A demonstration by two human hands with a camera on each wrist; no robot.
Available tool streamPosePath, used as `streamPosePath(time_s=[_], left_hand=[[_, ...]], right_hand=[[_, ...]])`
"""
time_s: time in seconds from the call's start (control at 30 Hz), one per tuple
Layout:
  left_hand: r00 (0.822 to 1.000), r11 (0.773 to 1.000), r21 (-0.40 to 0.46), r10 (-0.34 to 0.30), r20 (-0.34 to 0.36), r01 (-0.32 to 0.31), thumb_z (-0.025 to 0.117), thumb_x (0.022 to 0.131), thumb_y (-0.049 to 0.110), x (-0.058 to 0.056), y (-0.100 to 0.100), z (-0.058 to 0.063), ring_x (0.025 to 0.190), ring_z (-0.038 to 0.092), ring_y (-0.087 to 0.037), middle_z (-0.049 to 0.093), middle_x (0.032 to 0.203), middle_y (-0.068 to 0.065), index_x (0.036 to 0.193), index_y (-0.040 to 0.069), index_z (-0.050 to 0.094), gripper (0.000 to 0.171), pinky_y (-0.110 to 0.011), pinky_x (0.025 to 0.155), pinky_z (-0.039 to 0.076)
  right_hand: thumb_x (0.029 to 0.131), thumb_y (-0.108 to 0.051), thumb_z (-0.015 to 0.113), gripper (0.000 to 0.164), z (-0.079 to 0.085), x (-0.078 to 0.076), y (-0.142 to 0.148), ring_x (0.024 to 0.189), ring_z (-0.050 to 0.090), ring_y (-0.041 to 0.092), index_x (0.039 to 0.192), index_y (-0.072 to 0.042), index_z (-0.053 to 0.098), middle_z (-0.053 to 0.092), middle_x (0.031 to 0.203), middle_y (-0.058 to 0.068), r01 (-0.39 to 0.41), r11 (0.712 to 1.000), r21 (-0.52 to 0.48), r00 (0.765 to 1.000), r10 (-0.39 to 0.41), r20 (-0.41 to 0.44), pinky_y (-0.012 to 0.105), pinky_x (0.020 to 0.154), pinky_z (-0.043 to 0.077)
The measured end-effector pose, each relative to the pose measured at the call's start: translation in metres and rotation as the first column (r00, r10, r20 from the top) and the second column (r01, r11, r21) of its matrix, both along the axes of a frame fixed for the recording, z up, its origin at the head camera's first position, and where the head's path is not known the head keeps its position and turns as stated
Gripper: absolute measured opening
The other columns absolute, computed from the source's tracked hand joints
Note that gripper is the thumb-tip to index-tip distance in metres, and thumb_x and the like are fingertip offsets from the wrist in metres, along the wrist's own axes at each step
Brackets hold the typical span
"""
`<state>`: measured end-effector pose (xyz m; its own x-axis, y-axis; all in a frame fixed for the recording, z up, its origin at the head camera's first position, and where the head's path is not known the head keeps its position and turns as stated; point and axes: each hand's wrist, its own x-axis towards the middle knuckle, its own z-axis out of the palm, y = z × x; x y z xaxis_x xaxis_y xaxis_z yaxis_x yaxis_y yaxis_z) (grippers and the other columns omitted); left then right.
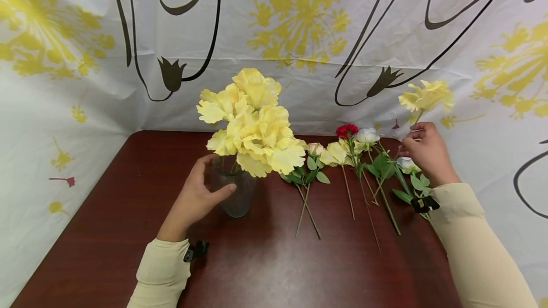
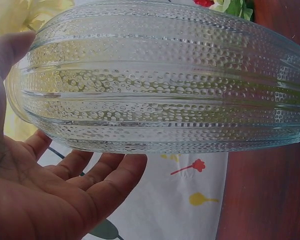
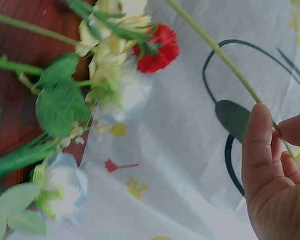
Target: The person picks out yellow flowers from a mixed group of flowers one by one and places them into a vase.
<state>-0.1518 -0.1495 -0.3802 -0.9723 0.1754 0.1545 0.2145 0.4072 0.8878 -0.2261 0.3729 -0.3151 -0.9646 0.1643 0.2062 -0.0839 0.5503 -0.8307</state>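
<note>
a patterned white cloth (image 1: 299, 101) hangs behind a dark red-brown surface (image 1: 257, 270). loose flowers (image 1: 337, 154) lie at the surface's right. left of them, big yellow flowers (image 1: 257, 129) rise from an upright glass vase (image 1: 237, 203). the left hand (image 1: 197, 194) cups the vase high up, fingers (image 2: 117, 182) apart and curved round it. the right hand (image 1: 428, 151), above the loose flowers, has its fingers clamped on the thin stem (image 3: 230, 65) of a single yellow flower (image 1: 425, 96).

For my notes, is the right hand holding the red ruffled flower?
No, the right hand pinches the thin green stem of a large yellow ruffled flower.
</note>
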Motion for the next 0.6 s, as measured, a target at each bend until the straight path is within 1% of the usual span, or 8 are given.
streamPosePath(time_s=[0.07,0.2,0.3,0.37,0.47,0.6], left_hand=[[1.000,1.000,0.000,-0.002,-0.003,0.002,0.076,0.087,0.038,0.000,0.000,0.000,0.139,0.030,-0.033,0.029,0.152,-0.015,0.153,0.010,0.025,0.088,-0.062,0.104,0.034],[1.000,1.000,-0.001,0.001,-0.005,-0.001,0.076,0.087,0.037,0.000,-0.001,-0.001,0.140,0.029,-0.034,0.029,0.152,-0.016,0.153,0.009,0.024,0.089,-0.062,0.104,0.034],[1.000,1.000,-0.001,0.003,-0.010,-0.003,0.076,0.087,0.038,-0.001,-0.001,-0.003,0.139,0.029,-0.034,0.029,0.151,-0.016,0.153,0.009,0.024,0.089,-0.063,0.104,0.033],[1.000,1.000,-0.002,0.001,-0.013,-0.002,0.076,0.087,0.039,-0.001,-0.001,-0.003,0.139,0.029,-0.033,0.029,0.151,-0.016,0.153,0.008,0.025,0.089,-0.062,0.105,0.032],[1.000,1.000,-0.004,0.001,-0.011,-0.001,0.077,0.087,0.040,-0.002,-0.001,-0.003,0.140,0.029,-0.033,0.029,0.151,-0.015,0.153,0.009,0.025,0.090,-0.062,0.105,0.033],[1.000,1.000,0.000,-0.001,-0.007,0.001,0.077,0.086,0.041,-0.002,0.000,-0.001,0.140,0.029,-0.032,0.028,0.152,-0.014,0.153,0.010,0.024,0.091,-0.062,0.105,0.033]], right_hand=[[0.099,-0.009,0.046,0.020,0.000,0.003,-0.003,0.069,0.064,0.009,0.118,-0.010,0.039,0.053,0.099,0.009,0.005,1.000,-0.028,1.000,-0.005,-0.016,0.028,0.063,0.057],[0.102,-0.015,0.047,0.013,0.000,0.007,-0.011,0.073,0.065,0.012,0.114,-0.012,0.044,0.057,0.094,0.003,0.011,0.996,-0.087,1.000,-0.013,-0.021,0.027,0.064,0.057],[0.103,-0.018,0.048,0.013,0.000,0.014,-0.019,0.076,0.063,0.013,0.113,-0.012,0.045,0.057,0.095,0.004,0.022,0.992,-0.124,0.999,-0.026,-0.027,0.027,0.065,0.056],[0.102,-0.018,0.050,0.013,-0.002,0.020,-0.024,0.077,0.063,0.015,0.113,-0.011,0.047,0.057,0.096,0.006,0.038,0.986,-0.164,0.998,-0.047,-0.049,0.026,0.065,0.056],[0.100,-0.013,0.054,0.016,-0.004,0.029,-0.032,0.076,0.063,0.017,0.115,-0.012,0.048,0.056,0.097,0.009,0.040,0.963,-0.268,0.992,-0.070,-0.103,0.025,0.063,0.056],[0.098,-0.005,0.057,0.026,-0.005,0.040,-0.044,0.075,0.063,0.019,0.121,-0.013,0.046,0.053,0.099,0.012,-0.005,0.913,-0.407,0.978,-0.081,-0.192,0.025,0.060,0.056]])
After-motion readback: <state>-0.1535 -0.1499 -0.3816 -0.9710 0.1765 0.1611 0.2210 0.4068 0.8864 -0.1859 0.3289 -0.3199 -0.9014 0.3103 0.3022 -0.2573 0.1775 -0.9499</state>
